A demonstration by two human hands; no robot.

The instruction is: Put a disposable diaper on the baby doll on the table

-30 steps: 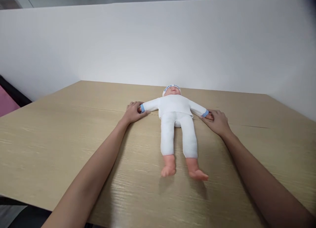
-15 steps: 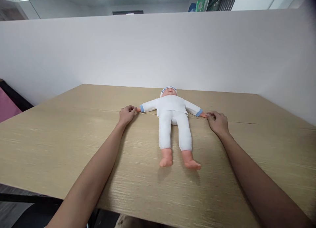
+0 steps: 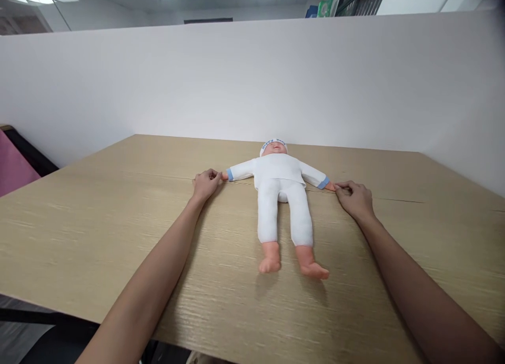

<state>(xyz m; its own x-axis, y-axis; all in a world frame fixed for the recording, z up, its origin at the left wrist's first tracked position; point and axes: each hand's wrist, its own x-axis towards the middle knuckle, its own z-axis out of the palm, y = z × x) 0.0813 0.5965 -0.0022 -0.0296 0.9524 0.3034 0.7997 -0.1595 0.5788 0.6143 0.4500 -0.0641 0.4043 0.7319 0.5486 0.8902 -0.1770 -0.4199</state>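
A baby doll (image 3: 279, 169) in a white top and white trousers lies on its back, head away from me and bare feet toward me. Its sleeves end in blue cuffs, and a white band with blue lettering circles its head. Both doll arms are stretched out sideways. With fingers pinched, my left hand (image 3: 207, 183) holds the doll's hand on the left side. My right hand (image 3: 355, 198) grips the doll's other hand between thumb and fingers. The doll's legs lie slightly apart, feet casting shadows.
The wooden table (image 3: 118, 216) has a thin seam running across it behind my hands. A white partition (image 3: 252, 80) rises along its far side and right. A pink and black chair (image 3: 18, 164) stands at the left, and another dark seat (image 3: 59, 343) is below the front edge.
The whole view has shifted slightly, so the doll and my hands appear a little farther right. Both hands keep their hold on the doll's hands; the doll's pose looks the same.
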